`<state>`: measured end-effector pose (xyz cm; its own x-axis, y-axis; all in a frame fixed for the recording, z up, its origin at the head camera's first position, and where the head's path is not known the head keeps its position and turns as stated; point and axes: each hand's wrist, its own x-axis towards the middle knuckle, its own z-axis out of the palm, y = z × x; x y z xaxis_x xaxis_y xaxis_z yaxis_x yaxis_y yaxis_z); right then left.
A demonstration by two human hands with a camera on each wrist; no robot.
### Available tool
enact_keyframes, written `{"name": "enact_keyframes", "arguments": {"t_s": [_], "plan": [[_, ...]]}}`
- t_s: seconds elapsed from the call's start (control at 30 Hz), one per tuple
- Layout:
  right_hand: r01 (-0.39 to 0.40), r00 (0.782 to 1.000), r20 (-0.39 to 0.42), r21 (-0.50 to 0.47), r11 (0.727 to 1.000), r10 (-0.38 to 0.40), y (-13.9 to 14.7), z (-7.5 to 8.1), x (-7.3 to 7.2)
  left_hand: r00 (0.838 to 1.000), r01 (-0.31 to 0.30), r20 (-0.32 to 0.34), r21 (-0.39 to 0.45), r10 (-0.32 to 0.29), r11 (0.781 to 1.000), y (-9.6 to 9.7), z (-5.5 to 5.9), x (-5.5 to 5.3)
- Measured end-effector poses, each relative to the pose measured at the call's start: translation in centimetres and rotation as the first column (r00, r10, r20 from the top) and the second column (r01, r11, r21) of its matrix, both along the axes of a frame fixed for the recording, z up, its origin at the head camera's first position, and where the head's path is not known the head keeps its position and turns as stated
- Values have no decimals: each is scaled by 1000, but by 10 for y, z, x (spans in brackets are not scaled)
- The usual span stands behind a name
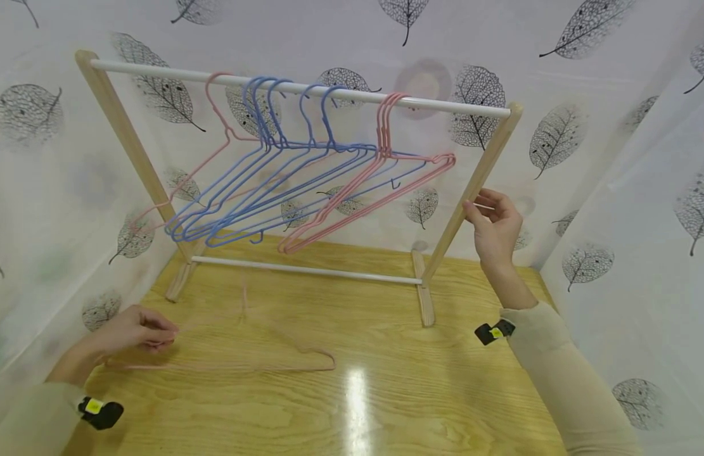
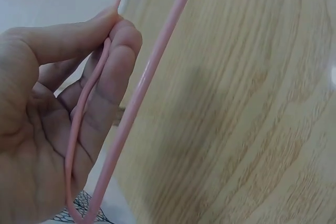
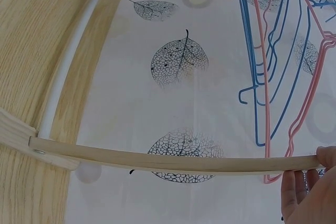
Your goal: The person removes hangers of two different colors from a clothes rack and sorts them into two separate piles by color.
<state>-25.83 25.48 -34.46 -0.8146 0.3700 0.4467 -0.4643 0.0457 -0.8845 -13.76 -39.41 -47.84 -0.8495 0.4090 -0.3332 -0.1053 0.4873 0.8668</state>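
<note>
My left hand (image 1: 137, 332) pinches a thin pink clothes hanger (image 1: 255, 368) by one end, between thumb and fingers. In the head view the hanger is held at the front left over the table, its hook pointing up and faintly blurred. The left wrist view shows the pink wire (image 2: 139, 95) looping past my palm. At the far right, my right hand (image 1: 497, 231) grips the wooden side post (image 1: 488, 161) of a small clothes rack, thumb on the near side. In the right wrist view the post (image 3: 131, 158) runs into these fingers (image 3: 290, 192).
From the rack's white top rod (image 1: 158, 71) hang several blue hangers (image 1: 329, 147), one pink hanger (image 1: 227, 132) on their left and a group of pink hangers (image 1: 384, 133) on their right. The rack stands on a wooden table (image 1: 283, 411) before a leaf-patterned backdrop (image 1: 625, 190).
</note>
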Motion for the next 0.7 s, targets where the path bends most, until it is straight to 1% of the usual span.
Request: {"name": "enact_keyframes", "arguments": {"t_s": [0.17, 0.27, 0.4, 0.5, 0.63, 0.7], "plan": [[-1, 1000, -3, 4, 1000, 1, 1, -1, 0, 998, 47, 50, 13, -48, 999, -7, -9, -5], [0, 1000, -5, 7, 1000, 0, 1, -1, 0, 995, 45, 94, -8, -44, 999, -9, -12, -7], [-4, 1000, -4, 4, 1000, 4, 0, -1, 0, 992, 21, 123, -36, -16, 999, -7, -14, -11], [-4, 1000, 1, 1, 1000, 4, 0, 0, 1, 992, 0, 128, -44, 5, 999, -5, -14, -14], [-5, 1000, 6, 3, 1000, 5, 0, 0, 2, 993, -21, 116, -65, 29, 998, -3, -12, -16], [-7, 1000, 6, 3, 1000, 7, 0, 1, 2, 996, -34, 84, -103, 43, 994, -4, -13, -16]]}}
